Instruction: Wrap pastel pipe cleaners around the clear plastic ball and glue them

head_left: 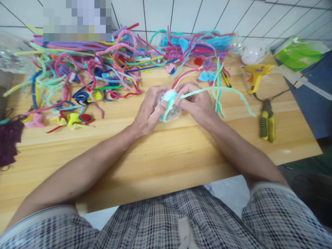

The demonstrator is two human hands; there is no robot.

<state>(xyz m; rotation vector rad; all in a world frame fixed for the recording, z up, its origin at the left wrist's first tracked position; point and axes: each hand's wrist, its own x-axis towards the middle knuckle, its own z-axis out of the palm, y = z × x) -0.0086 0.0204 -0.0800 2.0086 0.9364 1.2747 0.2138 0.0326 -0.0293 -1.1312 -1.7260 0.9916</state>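
Between both hands, above the middle of the table, is a clear plastic ball (173, 114) with pastel pipe cleaners wrapped over it. My left hand (151, 110) is closed round the ball's left side, its thumb pressing on the wrapped strands. A mint-green pipe cleaner (225, 89) is pinched by the fingers of my right hand (195, 102) against the ball. Its long free end arcs out to the right over the wrist and droops at the tip. The fingers cover part of the ball. More mint-green pipe cleaners (217, 100) lie just beyond my right hand.
A heap of colourful pipe cleaners (85, 65) spreads over the back left of the wooden table (166, 155). To the right lie a yellow glue gun (258, 76), pliers (267, 122) and a yellow cutter knife (226, 77). A green packet (298, 53) sits at the back right corner.
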